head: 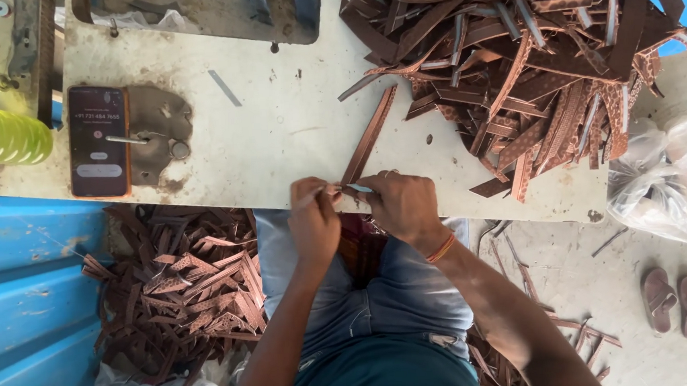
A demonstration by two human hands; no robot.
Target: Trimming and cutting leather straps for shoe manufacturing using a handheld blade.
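Left hand: the left hand (314, 219) was pinched shut on the near end of a brown strap (368, 137), at the front edge of the work table (275, 133).
Right hand: the right hand (403, 206) was closed on the same strap end, just beside the left; an orange band sat on its wrist.
Strap: it ran away from the hands at a slant across the table, its far end near the big heap of straps (528, 59).
Table: pale, stained; a phone (99, 140) lay flat at its left part, screen lit.
Floor, left: a 2nd pile of straps (181, 293) lay beside a blue panel (20, 296).
Floor, right: a clear plastic bag (661, 179) and 2 brown sandals (676, 301) sat well apart from the hands.
Seated person: blue trousers, knees under the table edge.
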